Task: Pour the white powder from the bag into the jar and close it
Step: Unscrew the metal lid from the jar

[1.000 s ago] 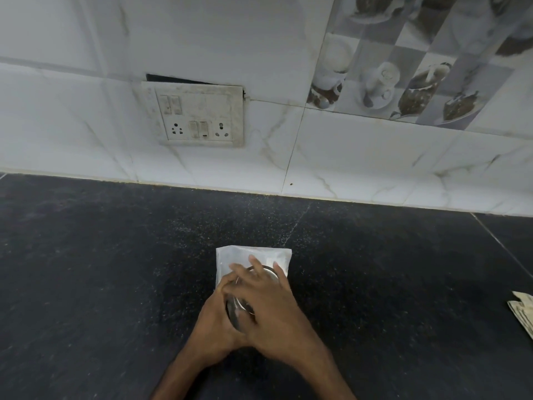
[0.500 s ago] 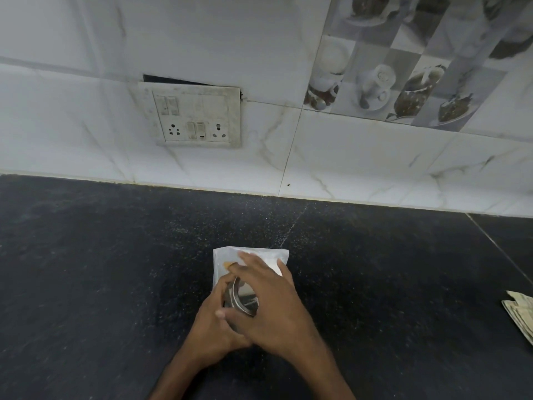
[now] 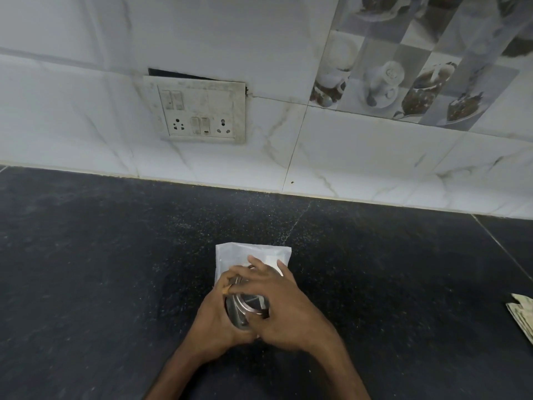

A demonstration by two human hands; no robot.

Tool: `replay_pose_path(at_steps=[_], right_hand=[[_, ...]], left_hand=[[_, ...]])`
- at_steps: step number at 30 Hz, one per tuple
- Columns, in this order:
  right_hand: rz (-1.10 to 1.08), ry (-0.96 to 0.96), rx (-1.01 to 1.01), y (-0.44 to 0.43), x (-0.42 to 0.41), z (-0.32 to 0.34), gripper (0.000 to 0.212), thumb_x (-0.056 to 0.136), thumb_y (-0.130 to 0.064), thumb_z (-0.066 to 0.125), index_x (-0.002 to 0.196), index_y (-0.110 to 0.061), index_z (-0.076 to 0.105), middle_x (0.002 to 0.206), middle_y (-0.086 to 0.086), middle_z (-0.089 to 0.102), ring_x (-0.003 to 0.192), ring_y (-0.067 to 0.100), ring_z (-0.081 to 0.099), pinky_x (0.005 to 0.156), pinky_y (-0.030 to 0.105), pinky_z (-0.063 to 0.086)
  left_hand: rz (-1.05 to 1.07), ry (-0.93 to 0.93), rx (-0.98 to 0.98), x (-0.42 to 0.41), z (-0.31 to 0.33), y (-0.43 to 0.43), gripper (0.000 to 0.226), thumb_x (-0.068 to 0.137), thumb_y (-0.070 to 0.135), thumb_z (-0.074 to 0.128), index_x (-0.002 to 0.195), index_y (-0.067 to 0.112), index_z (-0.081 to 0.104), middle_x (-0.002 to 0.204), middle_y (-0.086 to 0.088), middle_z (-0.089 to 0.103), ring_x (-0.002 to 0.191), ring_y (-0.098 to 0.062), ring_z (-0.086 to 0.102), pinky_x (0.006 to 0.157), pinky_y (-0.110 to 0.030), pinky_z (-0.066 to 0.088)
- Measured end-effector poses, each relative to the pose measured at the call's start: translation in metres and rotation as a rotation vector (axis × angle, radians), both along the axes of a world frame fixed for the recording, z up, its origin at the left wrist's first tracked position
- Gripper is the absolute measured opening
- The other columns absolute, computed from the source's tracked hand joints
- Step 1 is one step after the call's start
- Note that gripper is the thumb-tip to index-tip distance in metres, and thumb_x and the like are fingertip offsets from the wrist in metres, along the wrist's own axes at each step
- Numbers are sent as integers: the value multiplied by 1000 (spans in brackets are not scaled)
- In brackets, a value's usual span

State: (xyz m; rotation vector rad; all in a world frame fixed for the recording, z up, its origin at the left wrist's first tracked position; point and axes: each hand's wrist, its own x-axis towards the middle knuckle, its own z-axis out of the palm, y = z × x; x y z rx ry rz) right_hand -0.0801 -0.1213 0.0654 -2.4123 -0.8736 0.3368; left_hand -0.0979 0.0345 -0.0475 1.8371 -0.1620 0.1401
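Two hands are meeting low in the middle of the view, both forearms coming up from the near edge and angling in towards each other. The left hand (image 3: 212, 323) is wrapping round the left side of the one steel jar (image 3: 235, 316), its fingers curling about the body and gripping it. The right hand (image 3: 290, 316) is lying over the top from the right, with its fingers fanning forward across the metal lid (image 3: 250, 305) and its thumb hooking the lid's near rim, so it is grasping the lid. Most of the jar is hiding under the two palms, and I cannot tell whether the lid is sitting fully down.

The jar is standing on the black speckled counter (image 3: 101, 269). One whitish plastic bag (image 3: 252, 252) is lying flat just behind it, and its near edge is disappearing under the fingertips; what is inside it is not showing from here.

Well off to the right, at the frame's edge, one small bundle of banknotes (image 3: 522, 313) is resting on the counter; I cannot count the notes. On the white marbled wall (image 3: 360, 157) behind, one grimy switch plate (image 3: 202, 109) is hanging with two sockets, and one patterned tile (image 3: 403, 70) printed with cups is showing up to the right.
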Motion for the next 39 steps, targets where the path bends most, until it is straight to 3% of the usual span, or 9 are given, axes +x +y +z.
replay_pose_path(at_steps=[5, 10, 15, 19, 23, 28, 33, 37, 39], right_hand=[[-189, -176, -16, 11, -7, 1, 58, 90, -45, 62, 145, -37, 44, 160, -16, 34, 150, 0, 16, 125, 43, -3], [5, -72, -45, 12, -7, 1, 54, 84, -14, 62, 134, -35, 57, 154, -20, 41, 150, -4, 12, 122, 37, -11], [-194, -153, 0, 8, -8, -2, 63, 89, -47, 62, 147, -39, 41, 161, -17, 30, 149, -5, 12, 125, 37, -1], [3, -43, -32, 7, -5, 3, 63, 79, -20, 66, 138, -38, 52, 161, -16, 32, 149, -6, 5, 118, 34, -18], [-177, -151, 35, 11, -8, -3, 66, 84, -52, 60, 145, -42, 41, 162, -20, 27, 146, -14, -1, 122, 34, -14], [-43, -52, 29, 8, -8, -5, 55, 75, -19, 64, 127, -38, 60, 151, -24, 44, 140, -21, 2, 119, 33, -21], [-234, -143, 103, 3, -7, -7, 57, 84, -53, 62, 139, -40, 50, 151, -27, 44, 143, -20, 7, 124, 40, -6], [-115, -44, 98, 4, -8, -5, 49, 82, -25, 62, 129, -37, 60, 148, -24, 49, 140, -23, 5, 119, 32, -19], [-85, -74, 91, 6, -5, -3, 52, 77, -25, 62, 128, -38, 60, 144, -23, 53, 138, -23, 8, 117, 29, -23]], left_hand=[[-11, 18, -16, -2, 2, 0, 101, 53, 17, 95, 137, 41, 45, 132, 15, 65, 120, -7, 65, 96, -23, 54], [-21, 15, -17, -1, 2, 0, 90, 57, 21, 96, 135, 30, 51, 132, 15, 65, 120, -6, 65, 97, -20, 53], [-19, 17, -35, -2, 0, 0, 101, 53, 14, 96, 137, 40, 46, 133, 15, 64, 120, -6, 65, 94, -16, 53], [-22, 2, -46, 0, 0, -1, 94, 55, 20, 98, 136, 32, 50, 133, 15, 65, 118, -4, 67, 95, -18, 53], [-31, 25, -61, 0, 0, -1, 96, 59, 26, 97, 139, 40, 46, 134, 14, 65, 119, -7, 67, 94, -23, 56], [-37, 16, -36, 0, 0, 0, 97, 58, 38, 96, 140, 31, 45, 135, 13, 64, 122, -6, 65, 99, -28, 55], [-25, 0, -27, -2, -3, 0, 106, 53, 20, 98, 140, 42, 43, 135, 19, 63, 122, -2, 64, 93, -13, 53], [-38, -2, -23, 0, -3, 0, 101, 53, 18, 99, 138, 32, 48, 134, 15, 64, 121, -4, 65, 96, -16, 52], [-34, -8, -34, 0, -3, 0, 98, 53, 22, 100, 136, 33, 49, 133, 14, 65, 120, -5, 65, 97, -18, 52]])
